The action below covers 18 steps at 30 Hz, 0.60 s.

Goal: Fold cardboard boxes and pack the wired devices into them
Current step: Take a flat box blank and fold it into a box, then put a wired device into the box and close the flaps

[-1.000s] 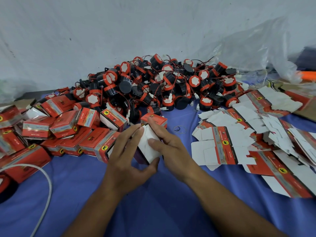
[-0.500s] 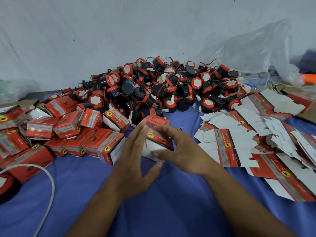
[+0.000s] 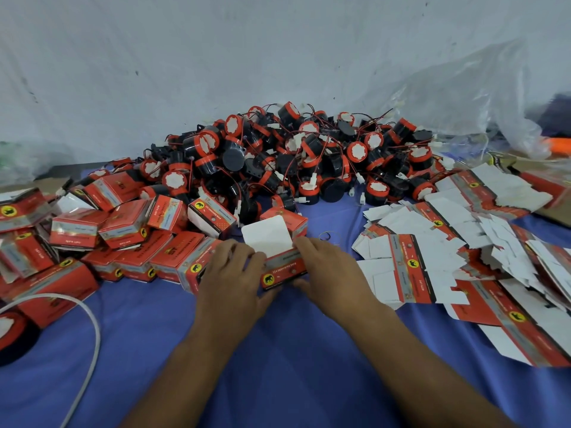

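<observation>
1. A heap of wired devices (image 3: 309,156) fills the far middle of the table. They have round black bodies, orange-red rims and white scalloped faces, with thin red and black wires ending in small white plugs.
2. Left of the heap is a jumble of folded boxes (image 3: 123,230) in red and grey printed card with a yellow badge. Several are tipped on their sides, and the nearest lie just beside the left hand (image 3: 230,282).
3. To the right, flat cardboard blanks (image 3: 417,267) spread in overlapping layers, many white side up with notched tabs.
4. A clear, crinkled plastic bag (image 3: 463,97) slumps behind the blanks, against a pale wrinkled sheet (image 3: 216,57).
5. A white cable (image 3: 89,344) curves over the blue cloth (image 3: 278,366) at the near left. A thin rubber band (image 3: 329,234) lies on the cloth between the heap and the blanks.
6. The box (image 3: 282,270) in hand is at the centre, in front of the heap. Its white flap (image 3: 267,239), with rounded corners, stands up open. Whether its base touches the cloth cannot be told.
7. The left hand grips the box's left side, with fingers curled against it and the thumb under the front face.
8. The right hand (image 3: 327,273) grips the right side, with fingers curled over the top edge and the thumb at the lower front.
9. One closed box (image 3: 285,216) stands just behind the flap, between it and the heap.
</observation>
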{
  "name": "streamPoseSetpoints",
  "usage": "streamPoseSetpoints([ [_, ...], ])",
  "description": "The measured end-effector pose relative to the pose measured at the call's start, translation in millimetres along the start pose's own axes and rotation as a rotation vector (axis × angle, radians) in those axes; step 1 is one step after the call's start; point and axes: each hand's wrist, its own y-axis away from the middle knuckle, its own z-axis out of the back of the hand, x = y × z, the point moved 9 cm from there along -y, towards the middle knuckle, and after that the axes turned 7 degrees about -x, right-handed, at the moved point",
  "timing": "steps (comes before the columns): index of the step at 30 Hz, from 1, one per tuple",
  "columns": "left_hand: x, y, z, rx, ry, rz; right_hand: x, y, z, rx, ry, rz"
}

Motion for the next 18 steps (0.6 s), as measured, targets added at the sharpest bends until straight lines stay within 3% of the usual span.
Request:
streamPoseSetpoints([
  [5, 16.7, 3.1, -8.7, 0.048, 0.180, 0.219, -14.2, 1.1, -9.8, -0.004, -0.061, -0.110],
  [10, 37.2, 16.2, -29.4, 0.140, 0.611, 0.476, -1.6, -1.7, -13.1, -0.050, -0.042, 0.041],
  [15, 52.0, 19.9, -39.4, 0.196, 0.688, 0.511, -2.1, -5.7, 0.3, -0.025, -0.478, 0.051],
  [18, 43.7, 19.8, -35.3, 0.165, 0.671, 0.450, -29.3, -37.8, 13.0, -0.131, -0.490, -0.112],
])
